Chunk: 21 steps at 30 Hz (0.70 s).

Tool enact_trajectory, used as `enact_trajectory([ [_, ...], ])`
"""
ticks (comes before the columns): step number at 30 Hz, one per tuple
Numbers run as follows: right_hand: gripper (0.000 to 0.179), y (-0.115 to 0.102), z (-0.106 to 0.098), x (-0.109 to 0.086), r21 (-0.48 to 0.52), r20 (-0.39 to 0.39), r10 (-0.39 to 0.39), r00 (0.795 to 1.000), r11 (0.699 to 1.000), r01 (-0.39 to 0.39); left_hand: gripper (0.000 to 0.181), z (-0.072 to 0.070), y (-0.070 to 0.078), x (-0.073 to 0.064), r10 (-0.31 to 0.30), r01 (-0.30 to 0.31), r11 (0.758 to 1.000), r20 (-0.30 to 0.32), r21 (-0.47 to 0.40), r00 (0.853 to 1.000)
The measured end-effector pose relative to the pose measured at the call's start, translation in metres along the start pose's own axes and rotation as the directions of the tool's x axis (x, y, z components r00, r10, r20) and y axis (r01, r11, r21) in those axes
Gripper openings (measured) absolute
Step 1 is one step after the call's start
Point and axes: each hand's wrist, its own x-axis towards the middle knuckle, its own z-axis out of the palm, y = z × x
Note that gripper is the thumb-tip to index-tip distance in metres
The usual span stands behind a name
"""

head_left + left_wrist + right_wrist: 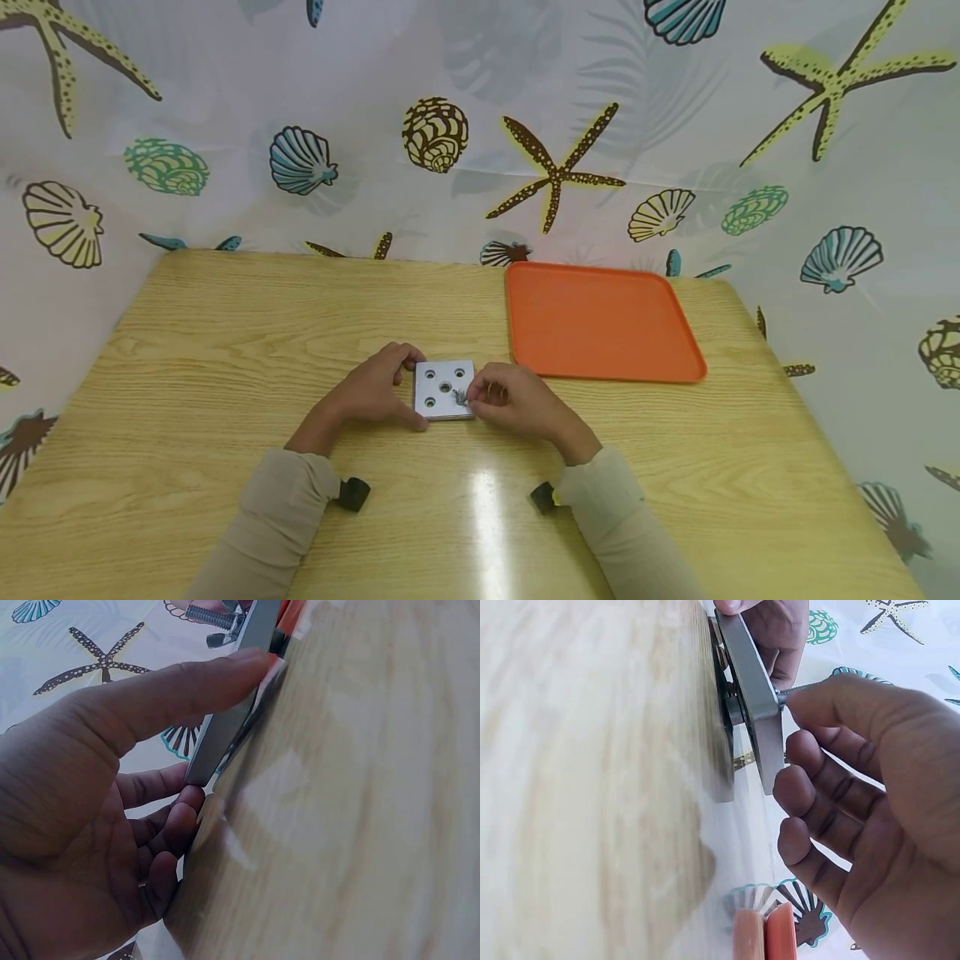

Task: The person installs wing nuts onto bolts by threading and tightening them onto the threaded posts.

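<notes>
A square silver metal plate (445, 412) with several round holes sits on the table in front of the person. The left hand (378, 387) grips it along its left side, thumb at the near corner and fingers at the far corner. Beside the plate's lower right hole, the right hand (517, 402) pinches a small metal wing screw (461, 398) between thumb and forefinger. Its thread (211, 616) shows in the left wrist view. Under the plate's edge, a short round stub (735, 711) appears in the right wrist view. The other right fingers curl loosely beside the plate.
An orange tray (600, 321) lies at the table's back right, beyond the right hand. The wooden table (225, 333) meets a curtain (360, 67) printed with shells and starfish at the back and sides. Dark wrist-worn devices (354, 494) sit by both sleeves.
</notes>
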Motion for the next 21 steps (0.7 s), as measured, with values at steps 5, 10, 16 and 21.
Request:
enact_trajectory([
  [5,0.009,0.0006,0.0007,0.0003,0.015,0.003,0.000,1.000,1.000,0.000,0.083,0.0000,-0.0006,-0.0003,0.002,-0.002,1.000,0.001,-0.001,1.000],
  [10,0.024,0.0007,0.0001,0.0001,0.033,0.012,-0.040,0.999,0.999,0.039,0.082,-0.0003,0.0001,-0.0007,-0.002,0.002,1.000,0.008,0.002,1.000],
  [16,0.031,0.0004,-0.0005,0.0000,0.012,0.071,-0.058,0.996,0.998,0.057,0.082,-0.0007,0.0018,-0.0013,-0.005,0.005,1.000,0.013,0.012,1.000],
  [21,0.032,0.0010,-0.0001,0.0000,-0.001,0.081,-0.059,0.995,0.998,0.059,0.082,-0.0009,0.0029,-0.0014,-0.008,0.008,1.000,0.010,0.017,1.000],
])
